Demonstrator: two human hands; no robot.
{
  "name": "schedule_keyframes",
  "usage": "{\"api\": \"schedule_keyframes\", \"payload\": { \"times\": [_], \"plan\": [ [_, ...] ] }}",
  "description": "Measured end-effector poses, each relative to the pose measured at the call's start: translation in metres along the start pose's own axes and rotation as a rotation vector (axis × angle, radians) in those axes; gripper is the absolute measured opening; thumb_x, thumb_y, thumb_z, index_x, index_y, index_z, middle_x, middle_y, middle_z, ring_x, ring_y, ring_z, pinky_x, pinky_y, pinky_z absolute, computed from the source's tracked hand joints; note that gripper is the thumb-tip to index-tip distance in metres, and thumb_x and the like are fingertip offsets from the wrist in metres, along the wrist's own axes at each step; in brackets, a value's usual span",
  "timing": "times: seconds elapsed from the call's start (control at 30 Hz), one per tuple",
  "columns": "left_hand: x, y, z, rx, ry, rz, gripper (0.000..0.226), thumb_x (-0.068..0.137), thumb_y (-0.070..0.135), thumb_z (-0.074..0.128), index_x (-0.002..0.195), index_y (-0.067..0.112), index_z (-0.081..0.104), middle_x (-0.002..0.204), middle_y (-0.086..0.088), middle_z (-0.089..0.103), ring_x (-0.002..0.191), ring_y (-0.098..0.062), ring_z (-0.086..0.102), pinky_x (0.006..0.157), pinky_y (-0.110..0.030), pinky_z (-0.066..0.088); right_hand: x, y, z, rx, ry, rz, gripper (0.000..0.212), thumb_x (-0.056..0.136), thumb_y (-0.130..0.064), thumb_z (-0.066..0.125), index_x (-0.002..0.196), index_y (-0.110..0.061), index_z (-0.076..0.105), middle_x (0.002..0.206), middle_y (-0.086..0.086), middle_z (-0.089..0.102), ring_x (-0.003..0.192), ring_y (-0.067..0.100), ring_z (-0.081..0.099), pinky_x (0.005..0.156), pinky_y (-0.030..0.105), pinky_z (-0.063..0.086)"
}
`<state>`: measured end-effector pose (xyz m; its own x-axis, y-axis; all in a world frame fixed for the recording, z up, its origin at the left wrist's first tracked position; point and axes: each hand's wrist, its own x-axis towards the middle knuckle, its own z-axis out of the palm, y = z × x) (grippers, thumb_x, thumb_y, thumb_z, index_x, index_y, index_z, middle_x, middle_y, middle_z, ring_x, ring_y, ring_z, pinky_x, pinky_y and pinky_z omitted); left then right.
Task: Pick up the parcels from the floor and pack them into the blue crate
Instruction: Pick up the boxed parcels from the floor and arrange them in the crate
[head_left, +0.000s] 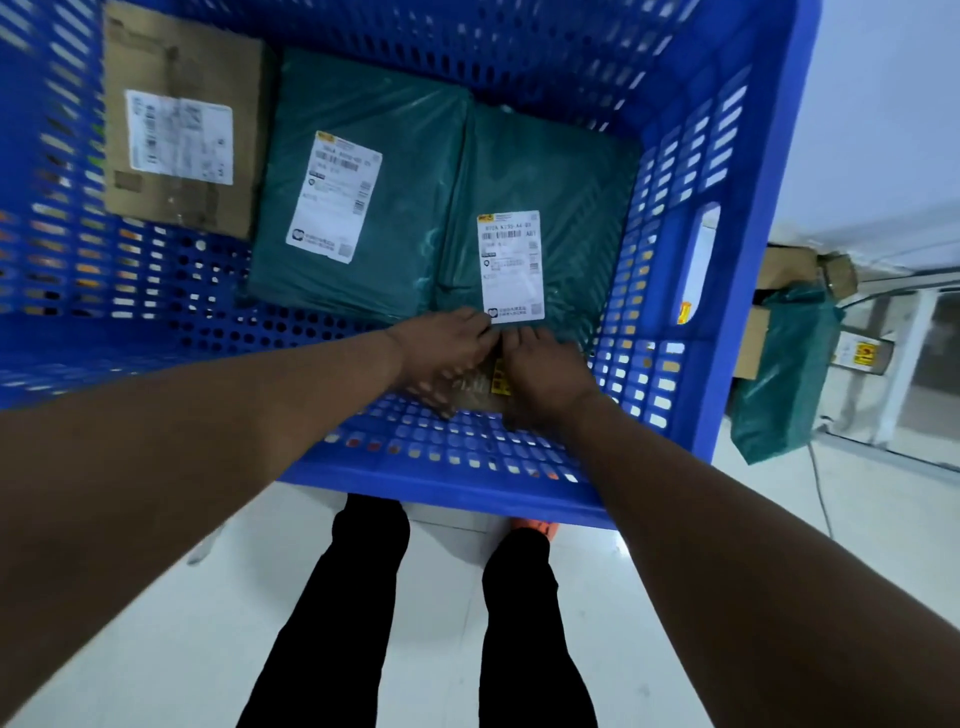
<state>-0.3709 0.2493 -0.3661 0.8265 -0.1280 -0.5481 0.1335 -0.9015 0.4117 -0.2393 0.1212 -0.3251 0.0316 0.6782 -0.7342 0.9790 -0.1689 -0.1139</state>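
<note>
The blue crate (737, 291) fills the upper view, its near rim just above my legs. Inside lie a cardboard box parcel (182, 119) at the far left and two green bag parcels, one in the middle (363, 182) and one to its right (566, 182), each with a white label. Both my hands reach down inside the near right corner. My left hand (441, 353) and my right hand (545, 374) grip a small brownish parcel (485, 384) with a yellow sticker between them, low against the crate floor and mostly hidden by my fingers.
Outside the crate to the right, a green bag parcel (784, 374) and cardboard boxes (789, 265) lie on the white floor near a wall. A grey cable (818, 488) runs across the floor there. My legs (363, 597) stand close against the crate's near rim.
</note>
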Motion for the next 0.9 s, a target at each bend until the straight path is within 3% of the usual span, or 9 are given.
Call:
{"api": "schedule_keyframes", "payload": {
  "times": [0.17,0.23,0.43,0.53,0.6,0.73,0.9],
  "plan": [
    [-0.001,-0.011,0.002,-0.211,0.066,0.036,0.135,0.062,0.066,0.088,0.161,0.005,0.019,0.154,-0.018,0.039,0.133,-0.037,0.046,0.107,-0.05,0.047,-0.005,0.004,-0.01,0.009,0.03,-0.032,0.095,0.069,-0.045,0.087,0.141,-0.006,0.037,0.137,0.013,0.05,0.126,0.034,0.05,0.09,0.049,0.052],
    [-0.007,-0.013,0.002,-0.364,0.039,0.012,0.132,0.062,0.062,0.09,0.163,0.017,0.018,0.158,-0.009,0.039,0.139,-0.03,0.043,0.113,-0.047,0.043,-0.008,0.005,-0.011,-0.006,0.037,-0.053,0.102,0.064,-0.049,0.089,0.141,-0.007,0.037,0.136,0.013,0.051,0.125,0.034,0.05,0.087,0.049,0.054],
    [-0.014,-0.007,-0.009,-0.676,0.031,-0.149,0.118,0.059,0.084,0.077,0.157,0.041,0.027,0.156,0.011,0.045,0.137,-0.013,0.048,0.114,-0.04,0.043,-0.013,0.008,-0.018,0.019,0.116,-0.076,0.094,0.059,-0.054,0.088,0.131,-0.01,0.045,0.126,0.009,0.057,0.117,0.031,0.054,0.076,0.041,0.05],
    [-0.017,-0.007,-0.019,-0.784,0.072,-0.145,0.09,0.078,0.083,0.062,0.153,0.039,0.038,0.154,0.01,0.05,0.134,-0.012,0.053,0.112,-0.037,0.045,-0.015,0.009,-0.022,0.036,0.159,-0.088,0.087,0.058,-0.053,0.086,0.125,-0.011,0.05,0.119,0.007,0.059,0.111,0.03,0.055,0.069,0.037,0.042],
    [-0.019,-0.007,-0.022,-0.84,0.085,-0.163,0.072,0.089,0.078,0.05,0.15,0.041,0.043,0.154,0.011,0.05,0.135,-0.009,0.05,0.11,-0.031,0.041,-0.016,0.01,-0.025,0.058,0.189,-0.095,0.083,0.058,-0.052,0.085,0.122,-0.011,0.052,0.117,0.007,0.06,0.109,0.03,0.056,0.07,0.039,0.045],
    [-0.017,-0.008,-0.018,-0.969,0.104,-0.252,0.075,0.085,0.089,0.034,0.146,0.047,0.048,0.155,0.015,0.049,0.142,-0.01,0.045,0.119,-0.04,0.036,-0.017,0.008,-0.03,0.077,0.204,-0.09,0.085,0.057,-0.054,0.083,0.124,-0.011,0.053,0.118,0.006,0.059,0.11,0.028,0.056,0.076,0.04,0.049],
    [-0.012,-0.006,-0.023,-1.155,0.149,-0.369,0.06,0.099,0.071,0.038,0.143,0.036,0.058,0.149,0.006,0.057,0.133,-0.016,0.055,0.117,-0.04,0.039,-0.02,0.002,-0.043,0.071,0.279,-0.097,0.093,0.054,-0.063,0.081,0.128,-0.013,0.054,0.114,0.004,0.061,0.106,0.026,0.057,0.075,0.036,0.046]
  ]
}}
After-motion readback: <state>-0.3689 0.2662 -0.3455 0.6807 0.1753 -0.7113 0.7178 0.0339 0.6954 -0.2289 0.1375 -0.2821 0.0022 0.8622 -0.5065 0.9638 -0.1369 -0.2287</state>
